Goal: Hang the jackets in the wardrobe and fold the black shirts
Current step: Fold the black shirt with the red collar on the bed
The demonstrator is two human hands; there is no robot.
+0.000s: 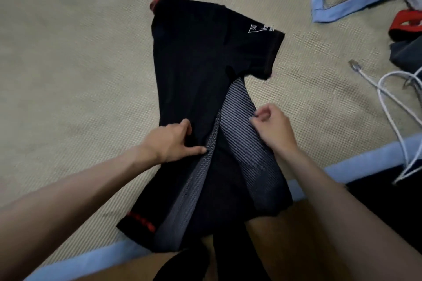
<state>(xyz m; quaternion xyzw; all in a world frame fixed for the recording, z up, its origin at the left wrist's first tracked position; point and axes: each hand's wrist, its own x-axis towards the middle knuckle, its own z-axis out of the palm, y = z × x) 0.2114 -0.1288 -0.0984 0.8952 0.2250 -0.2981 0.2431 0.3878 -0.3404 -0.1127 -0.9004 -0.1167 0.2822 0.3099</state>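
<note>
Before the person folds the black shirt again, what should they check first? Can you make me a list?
1. Shirt lies on the mat: ok. The black shirt rests on the woven mat, though its bottom hangs over the mat's blue edge.
2. Left hand holds the shirt down: ok, fingers press on the fabric.
3. Right hand has the edge: ok, it pinches the mesh side panel.
4. Sleeve tucked in: not ok. The right sleeve sticks out sideways.
5. Fabric smooth: not ok, folds bunch near the middle.
6. White cable out of the way: ok, it lies apart from the shirt.
</note>
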